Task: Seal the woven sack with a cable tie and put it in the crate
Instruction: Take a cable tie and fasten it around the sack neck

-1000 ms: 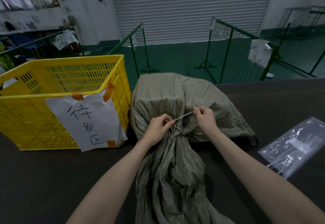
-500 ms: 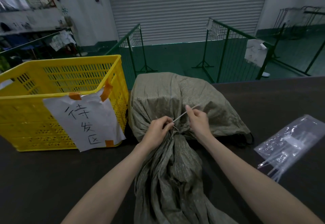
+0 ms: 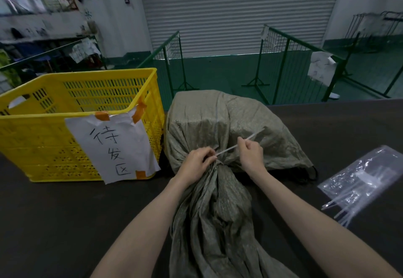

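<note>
The woven sack point(image 3: 218, 125) lies on a dark work surface point(image 3: 54, 223), its neck gathered toward the viewer, just right of the yellow crate point(image 3: 43, 129). Beyond: green mesh barriers point(image 3: 283, 59) on a green floor and a closed roller shutter point(image 3: 239, 11). The left hand point(image 3: 197, 160) pinches the cable tie point(image 3: 226, 148) at the gathered neck; the right hand point(image 3: 250, 152) grips its free tail, drawn taut. A taped paper sign point(image 3: 115, 144) on the crate reads "待发区". A clear bag of ties point(image 3: 366, 181) lies right.
</note>
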A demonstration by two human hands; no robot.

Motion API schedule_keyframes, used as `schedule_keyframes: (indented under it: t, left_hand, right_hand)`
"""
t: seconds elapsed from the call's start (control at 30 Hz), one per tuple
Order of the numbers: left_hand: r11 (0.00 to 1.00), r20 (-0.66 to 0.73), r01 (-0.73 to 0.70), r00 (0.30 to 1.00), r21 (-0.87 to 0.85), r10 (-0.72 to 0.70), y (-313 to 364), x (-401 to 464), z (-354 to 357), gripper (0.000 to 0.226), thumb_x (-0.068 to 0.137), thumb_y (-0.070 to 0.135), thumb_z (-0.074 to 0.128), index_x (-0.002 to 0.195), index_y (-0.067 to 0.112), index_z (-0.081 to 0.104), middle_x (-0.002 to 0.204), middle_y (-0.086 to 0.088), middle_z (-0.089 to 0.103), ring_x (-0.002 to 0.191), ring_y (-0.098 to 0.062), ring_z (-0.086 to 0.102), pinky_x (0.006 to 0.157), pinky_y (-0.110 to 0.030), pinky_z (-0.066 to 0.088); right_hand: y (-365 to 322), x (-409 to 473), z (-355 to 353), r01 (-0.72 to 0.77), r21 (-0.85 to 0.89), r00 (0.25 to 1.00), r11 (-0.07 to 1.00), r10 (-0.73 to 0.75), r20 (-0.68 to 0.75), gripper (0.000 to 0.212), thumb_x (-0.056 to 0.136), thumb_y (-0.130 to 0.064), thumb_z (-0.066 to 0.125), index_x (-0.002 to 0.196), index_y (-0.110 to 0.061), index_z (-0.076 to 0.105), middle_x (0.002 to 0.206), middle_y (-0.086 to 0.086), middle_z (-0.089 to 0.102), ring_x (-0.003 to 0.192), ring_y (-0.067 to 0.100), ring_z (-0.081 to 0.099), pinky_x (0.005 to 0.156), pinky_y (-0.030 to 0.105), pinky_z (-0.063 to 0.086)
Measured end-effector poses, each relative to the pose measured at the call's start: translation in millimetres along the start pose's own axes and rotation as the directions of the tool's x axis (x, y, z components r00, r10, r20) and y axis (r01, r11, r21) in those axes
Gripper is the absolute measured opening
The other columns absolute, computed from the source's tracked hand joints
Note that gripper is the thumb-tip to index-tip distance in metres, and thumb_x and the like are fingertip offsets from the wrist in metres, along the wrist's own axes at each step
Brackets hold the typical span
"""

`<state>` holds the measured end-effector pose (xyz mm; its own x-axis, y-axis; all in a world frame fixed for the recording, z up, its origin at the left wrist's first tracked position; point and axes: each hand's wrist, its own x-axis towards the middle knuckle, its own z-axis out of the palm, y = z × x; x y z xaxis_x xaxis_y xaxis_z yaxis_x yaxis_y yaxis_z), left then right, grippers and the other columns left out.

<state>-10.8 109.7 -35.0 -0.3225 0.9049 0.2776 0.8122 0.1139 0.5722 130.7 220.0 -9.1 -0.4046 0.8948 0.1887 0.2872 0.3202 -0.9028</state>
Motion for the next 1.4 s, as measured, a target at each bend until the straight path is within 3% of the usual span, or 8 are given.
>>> schedule_keyframes:
  t: [0.23, 0.33, 0.5, 0.63, 0.73, 1.03, 1.27, 1.4]
  left_hand:
    - [0.996, -0.007, 0.042, 0.999, 0.074, -0.042, 6.8, 3.1, -1.5, 0.016, 0.088, 0.027, 0.064, 0.096, 0.014, 0.071, 0.093, -0.003, 0.066, 0.091, -0.018, 0.06, 0.082, -0.035, 0.048]
    - [0.997, -0.006, 0.038, 0.999, 0.06, -0.038, 10.9, -0.9, -1.1, 0.015, 0.087, 0.024, 0.066, 0.096, 0.013, 0.072, 0.093, -0.003, 0.067, 0.092, -0.019, 0.059, 0.083, -0.034, 0.047]
    - [0.995, 0.0, 0.041, 0.999, 0.088, -0.041, 12.0, -6.3, -2.1, 0.017, 0.088, 0.027, 0.065, 0.098, 0.015, 0.071, 0.095, 0.0, 0.066, 0.094, -0.018, 0.058, 0.086, -0.035, 0.045]
    - [0.965, -0.054, 0.084, 0.996, 0.247, -0.073, 8.9, -8.7, -4.7, 0.018, 0.088, 0.042, 0.06, 0.097, 0.03, 0.07, 0.103, 0.01, 0.057, 0.104, -0.011, 0.044, 0.096, -0.032, 0.025]
    - [0.947, -0.075, 0.113, 0.993, 0.3, -0.095, 12.2, -8.3, -4.5, 0.018, 0.087, 0.046, 0.06, 0.095, 0.033, 0.07, 0.106, 0.01, 0.051, 0.11, -0.013, 0.038, 0.095, -0.032, 0.017]
    - [0.94, -0.037, 0.147, 0.989, 0.307, -0.143, 16.0, -6.3, -6.2, 0.017, 0.086, 0.047, 0.06, 0.095, 0.036, 0.069, 0.108, 0.01, 0.051, 0.113, -0.017, 0.039, 0.096, -0.035, 0.02]
    - [0.948, -0.042, 0.201, 0.98, 0.247, -0.197, 18.6, -5.0, -6.9, 0.013, 0.084, 0.044, 0.064, 0.092, 0.036, 0.07, 0.107, 0.01, 0.052, 0.114, -0.016, 0.038, 0.092, -0.033, 0.017]
    - [0.954, -0.041, 0.216, 0.976, 0.208, -0.213, 14.1, -7.7, -4.4, 0.012, 0.085, 0.043, 0.064, 0.091, 0.035, 0.07, 0.104, 0.012, 0.051, 0.114, -0.014, 0.037, 0.09, -0.031, 0.013]
  right_hand:
    - [9.7, 10.6, -26.2, -0.039, 0.02, 0.998, 0.999, 0.04, -0.046, 0.049, 0.095, -0.023, 0.047, 0.05, -0.012, 0.033, 0.049, 0.002, 0.035, 0.049, 0.014, 0.036, 0.056, 0.033, 0.025]
    - [9.8, 7.0, -17.7, -0.101, 0.125, 0.994, 0.987, 0.096, 0.047, 0.045, 0.093, -0.031, 0.051, 0.052, -0.013, 0.044, 0.053, 0.004, 0.043, 0.054, 0.017, 0.042, 0.059, 0.032, 0.034]
    - [2.7, -6.2, 5.6, 0.002, -0.058, 0.975, 0.998, 0.011, 0.222, 0.045, 0.095, -0.029, 0.048, 0.055, -0.009, 0.053, 0.05, 0.0, 0.047, 0.057, 0.018, 0.049, 0.064, 0.032, 0.037]
    - [5.2, -7.3, 4.4, 0.068, -0.108, 0.981, 0.992, -0.046, 0.19, 0.048, 0.097, -0.027, 0.046, 0.054, -0.008, 0.052, 0.054, 0.004, 0.053, 0.064, 0.023, 0.056, 0.066, 0.035, 0.04]
    - [8.5, -4.4, -3.4, 0.115, -0.135, 0.979, 0.984, -0.089, 0.182, 0.05, 0.097, -0.029, 0.046, 0.048, -0.019, 0.044, 0.051, -0.001, 0.049, 0.06, 0.021, 0.052, 0.065, 0.036, 0.042]
    - [7.9, -5.6, -8.4, 0.133, -0.106, 0.979, 0.985, -0.114, 0.168, 0.049, 0.096, -0.029, 0.047, 0.053, -0.007, 0.048, 0.051, 0.003, 0.048, 0.055, 0.019, 0.05, 0.065, 0.041, 0.044]
    - [11.3, -8.1, -9.9, 0.117, -0.037, 0.979, 0.992, -0.109, 0.169, 0.049, 0.097, -0.026, 0.048, 0.049, -0.016, 0.045, 0.048, -0.007, 0.043, 0.048, 0.005, 0.043, 0.061, 0.03, 0.036]
    - [14.6, -11.5, -16.2, 0.102, -0.018, 0.964, 0.995, -0.094, 0.248, 0.044, 0.097, -0.03, 0.048, 0.054, -0.018, 0.05, 0.05, -0.004, 0.048, 0.044, 0.002, 0.045, 0.057, 0.028, 0.039]
